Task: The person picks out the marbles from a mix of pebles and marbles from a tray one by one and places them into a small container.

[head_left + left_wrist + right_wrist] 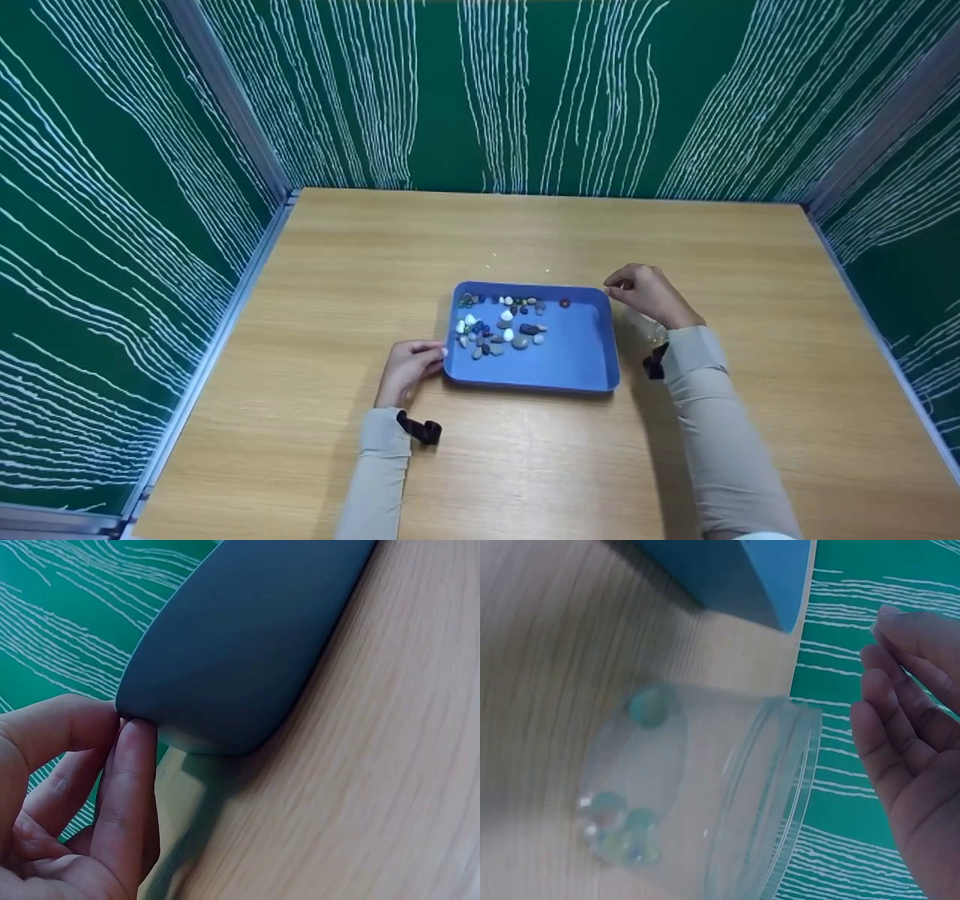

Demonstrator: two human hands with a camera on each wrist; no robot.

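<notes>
A shallow blue tray (pixel 574 367) lies on the table, with stones and marbles (pixel 484 328) gathered mostly in its left half. One reddish-brown piece (pixel 565 304) sits apart near the far right. My left hand (pixel 411 367) pinches the tray's left rim; the left wrist view has thumb and fingers meeting at the tray's edge (pixel 232 645). By the far right corner hovers my right hand (pixel 651 294), fingers loosely bent and nothing visible in them. Beneath that hand stands a clear jar (pixel 727 780) holding several glassy marbles (pixel 622 829), mostly hidden by the wrist in the head view.
Tiny pale specks (pixel 547 270) dot the wooden table (pixel 360 247) beyond the tray. Green panels (pixel 442 97) with white wavy lines enclose the back and both sides. Each wrist carries a black strap (pixel 420 429).
</notes>
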